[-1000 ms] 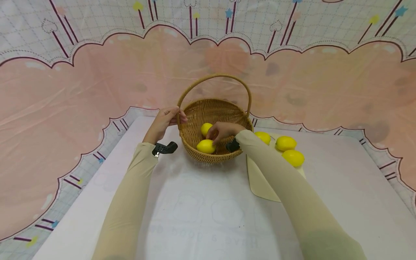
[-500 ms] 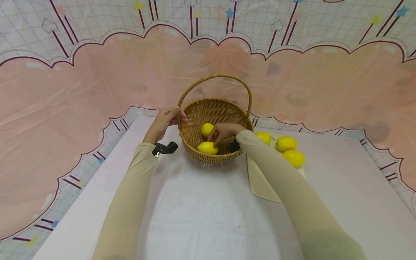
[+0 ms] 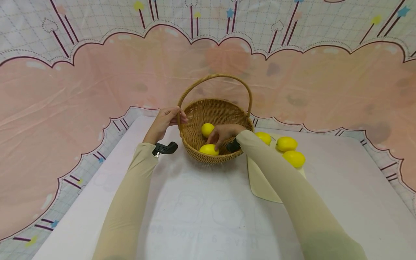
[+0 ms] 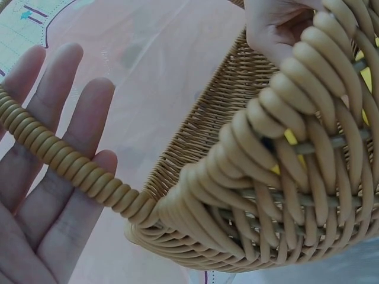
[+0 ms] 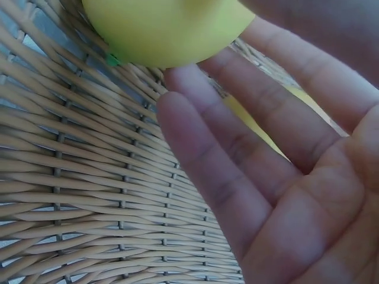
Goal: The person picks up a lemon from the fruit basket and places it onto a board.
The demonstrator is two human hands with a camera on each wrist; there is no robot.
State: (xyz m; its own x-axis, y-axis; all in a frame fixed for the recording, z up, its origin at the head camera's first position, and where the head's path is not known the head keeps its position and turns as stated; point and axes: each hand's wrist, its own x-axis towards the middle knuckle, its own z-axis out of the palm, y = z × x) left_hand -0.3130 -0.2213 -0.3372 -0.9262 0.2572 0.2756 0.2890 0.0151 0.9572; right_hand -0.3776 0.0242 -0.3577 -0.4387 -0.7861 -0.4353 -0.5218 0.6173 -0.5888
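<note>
A round wicker basket [image 3: 211, 105] with a tall arched handle [image 3: 217, 76] stands at the middle back of the table. My left hand [image 3: 164, 122] holds the handle's left side, thumb in front and fingers behind; in the left wrist view the handle [image 4: 77, 168] crosses its rather straight fingers [image 4: 89, 115]. My right hand [image 3: 224, 133] reaches inside the basket and pinches a lemon [image 3: 209, 150] low near the front wall. In the right wrist view this lemon [image 5: 166, 29], with a green tip, touches the fingertips. A second lemon [image 3: 207, 130] lies behind it in the basket.
Right of the basket, a cream-coloured flat board or mat [image 3: 264, 184] lies partly under my right forearm. On and around it are three lemons, the nearest lemon [image 3: 294, 159] on the right. A patterned pink curtain [image 3: 97, 79] hangs behind the white table [image 3: 195, 209].
The lemon in my right hand has gone a little down and right, closer to the basket's front wall. My left hand stays on the handle.
</note>
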